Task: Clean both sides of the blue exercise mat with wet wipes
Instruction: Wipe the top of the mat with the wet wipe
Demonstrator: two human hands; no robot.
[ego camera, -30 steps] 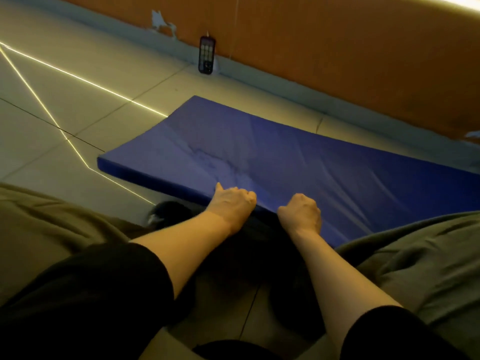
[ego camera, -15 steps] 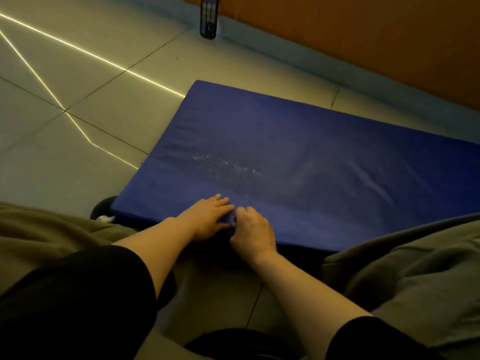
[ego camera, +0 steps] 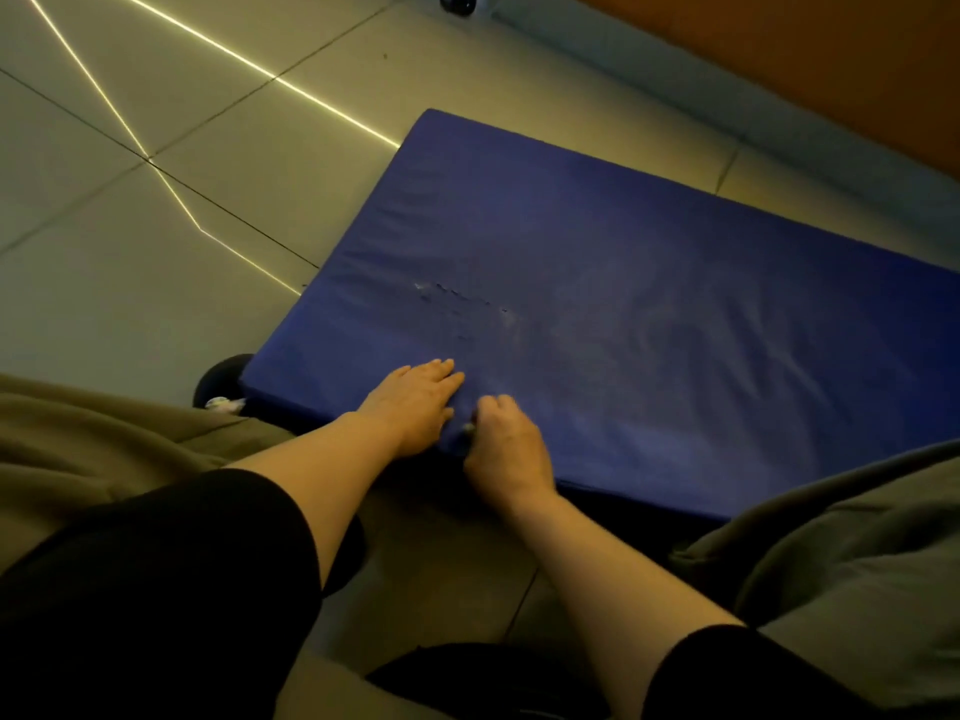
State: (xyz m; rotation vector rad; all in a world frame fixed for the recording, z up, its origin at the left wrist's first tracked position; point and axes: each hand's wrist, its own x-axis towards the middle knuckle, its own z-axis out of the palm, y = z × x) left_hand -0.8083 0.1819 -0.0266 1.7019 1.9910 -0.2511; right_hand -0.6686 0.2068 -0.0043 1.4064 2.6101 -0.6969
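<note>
A: Mat (ego camera: 649,314), blue, lies flat on the tiled floor (ego camera: 182,210) beside the wall. Left hand (ego camera: 415,402) presses its near edge, fingers straight.

B: And the right hand (ego camera: 506,449)?

A: Curled at that same edge; whether the grip pinches the cover, I cannot tell.

B: Risk?

A: No wet wipe shows. Lifting from one point, the mat may sag, fold, or slip free.

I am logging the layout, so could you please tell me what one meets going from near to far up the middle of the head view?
Right hand at the near edge → blue mat → scuffed patch on the mat → bare floor tiles → orange wall.
</note>
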